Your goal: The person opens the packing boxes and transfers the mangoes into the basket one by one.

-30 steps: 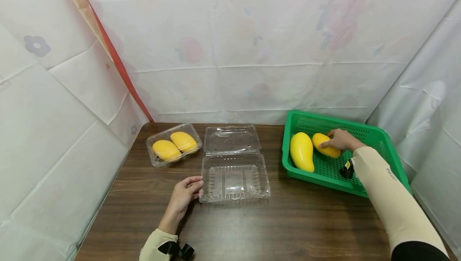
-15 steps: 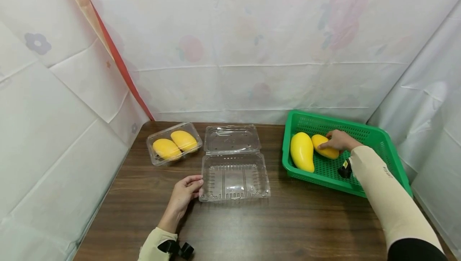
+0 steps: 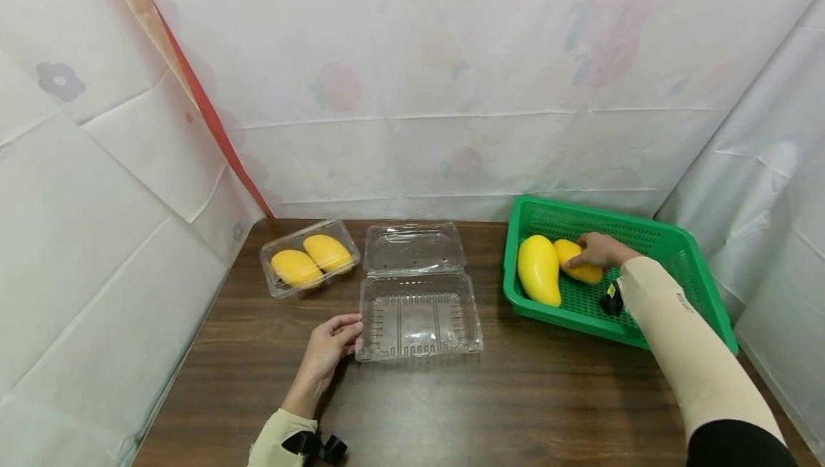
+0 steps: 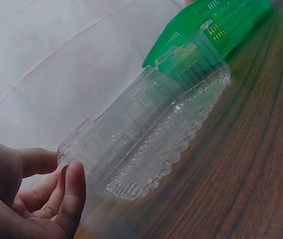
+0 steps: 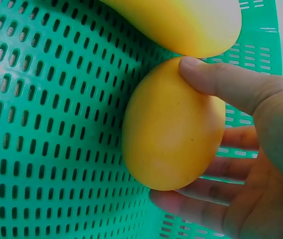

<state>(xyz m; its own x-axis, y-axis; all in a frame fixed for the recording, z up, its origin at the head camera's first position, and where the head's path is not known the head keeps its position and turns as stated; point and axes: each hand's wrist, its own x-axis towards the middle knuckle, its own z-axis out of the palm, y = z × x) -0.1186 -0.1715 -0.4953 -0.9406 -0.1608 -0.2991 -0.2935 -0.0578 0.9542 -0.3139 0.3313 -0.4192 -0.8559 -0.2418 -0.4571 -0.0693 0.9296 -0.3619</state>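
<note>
My left hand [image 3: 327,352] pinches the left edge of an open clear plastic clamshell box [image 3: 422,316], thumb on one side and fingers on the other in the left wrist view. The box lies on the table with its lid folded back. Inside the green basket [image 3: 670,331], my right hand [image 3: 604,251] grips a small orange-yellow mango [image 5: 174,129]. Its thumb lies on top and its fingers reach round the far side. A larger, paler yellow mango [image 3: 539,271] touches or nearly touches the small one.
Left of the open box, a clear plastic container [image 3: 276,288] holds two yellow mangoes [image 3: 298,268]. The brown wooden table [image 3: 515,410] meets white patterned sheets [image 3: 412,94] at the back and sides. The basket's raised walls surround my right hand.
My right hand and the small mango have shifted slightly left, towards the larger mango. My left hand and the open box stay in place.
</note>
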